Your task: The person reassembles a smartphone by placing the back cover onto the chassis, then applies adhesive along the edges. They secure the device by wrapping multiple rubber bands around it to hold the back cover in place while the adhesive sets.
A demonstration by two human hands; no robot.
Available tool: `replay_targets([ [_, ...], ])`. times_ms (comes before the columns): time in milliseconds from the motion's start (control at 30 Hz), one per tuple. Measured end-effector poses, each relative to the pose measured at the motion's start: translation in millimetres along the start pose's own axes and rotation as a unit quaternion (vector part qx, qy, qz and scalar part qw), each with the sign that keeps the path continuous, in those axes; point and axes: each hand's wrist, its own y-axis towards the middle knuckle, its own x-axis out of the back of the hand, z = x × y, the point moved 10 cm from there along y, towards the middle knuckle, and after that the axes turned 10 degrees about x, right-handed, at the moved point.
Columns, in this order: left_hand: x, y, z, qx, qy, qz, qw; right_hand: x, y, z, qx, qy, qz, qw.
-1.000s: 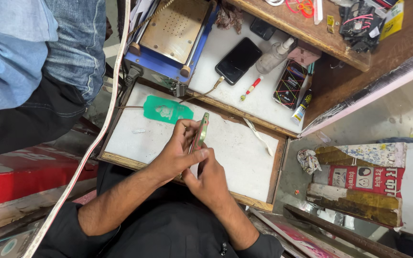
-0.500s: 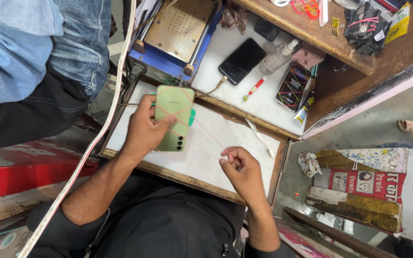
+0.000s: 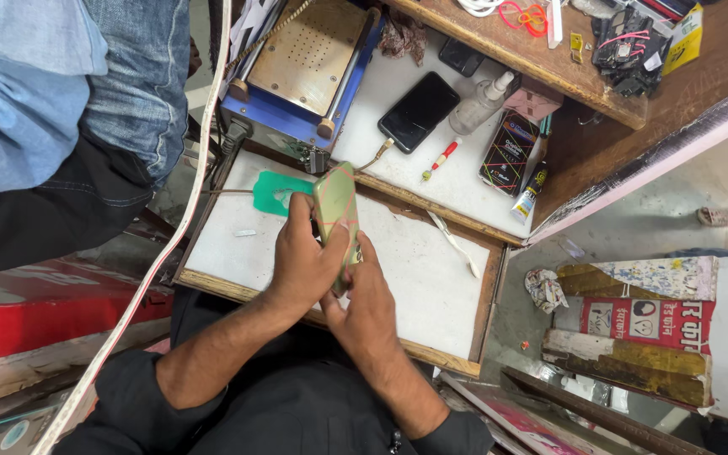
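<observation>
Since half a second ago your hands have come back together — the pale green phone (image 3: 335, 215), which your left hand held flat and alone, now stands on edge over the white desk (image 3: 431, 286), and your right hand has closed in on it. Your left hand (image 3: 303, 265) wraps the phone from the side, fingers clenched round its edge; your right hand (image 3: 368, 303) grips its lower end from below, thumb pressed on the rim.

Just behind the phone a green plastic card (image 3: 275, 192) lies flat on the desk. Beyond the desk's wooden rim, a black phone (image 3: 419, 109) rests face up, a cable at its corner, beside a small white bottle (image 3: 482, 103). To their right stands a dark rectangular package (image 3: 511, 152) with bright print — a small yellow-and-black tube (image 3: 530, 190) lies by it. On the floor at your right sits a red-and-white printed sign (image 3: 646, 318), with a crumpled paper wad (image 3: 543, 288) next to it.
</observation>
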Motion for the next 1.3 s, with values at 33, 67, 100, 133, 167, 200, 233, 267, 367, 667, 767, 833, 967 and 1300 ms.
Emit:
replay_targets([
  [33,-2.5,-0.3,6.2,0.022,-0.007,0.024,0.999,2.3,-3.7,-3.0,0.010,-0.003,-0.006,1.000],
  [67,-8.6,-1.8,6.5,0.013,-0.051,0.078,0.996,2.3,-10.2,-14.3,-0.020,0.034,-0.005,0.999],
  [100,-12.8,-1.9,5.9,0.003,-0.096,0.131,0.987,2.1,-16.3,-26.4,-0.048,0.069,-0.005,0.996],
  [133,-16.8,-3.3,4.4,-0.007,-0.140,0.182,0.973,1.8,-22.2,-39.0,-0.074,0.105,-0.004,0.992],
  [167,-13.6,-3.1,6.7,-0.005,-0.144,0.179,0.973,-0.1,-30.8,-56.1,-0.130,0.214,-0.016,0.968],
  [200,-10.8,-1.9,8.1,-0.006,-0.147,0.175,0.973,-3.9,-38.6,-71.5,-0.182,0.319,-0.028,0.930],
  [233,-9.0,-0.4,8.6,-0.008,-0.150,0.172,0.974,-10.7,-45.7,-83.2,-0.231,0.418,-0.041,0.878],
  [267,-16.3,-1.7,18.3,0.059,-0.211,0.214,0.952,-12.2,-48.1,-88.4,-0.237,0.429,-0.038,0.871],
  [367,-31.5,-12.7,36.5,0.209,-0.318,0.288,0.879,-12.2,-53.7,-94.6,-0.247,0.459,-0.032,0.853],
  [667,-26.8,-7.0,36.4,0.198,-0.218,0.316,0.902,1.3,-34.9,-81.5,-0.214,0.420,0.030,0.882],
  [767,-16.8,1.6,38.2,0.169,-0.170,0.251,0.938,6.2,-29.9,-87.8,-0.248,0.357,0.051,0.899],
  [833,-8.9,6.7,36.6,0.147,-0.168,0.206,0.953,12.3,-28.3,-88.1,-0.262,0.322,0.056,0.908],
  [967,-0.4,1.2,18.6,0.033,0.017,0.117,0.992,16.5,-17.2,-70.7,-0.233,0.339,0.041,0.910],
  [1300,-3.7,4.8,29.7,0.092,-0.111,0.153,0.978,25.5,-5.9,-36.9,-0.150,0.216,0.046,0.964],
])
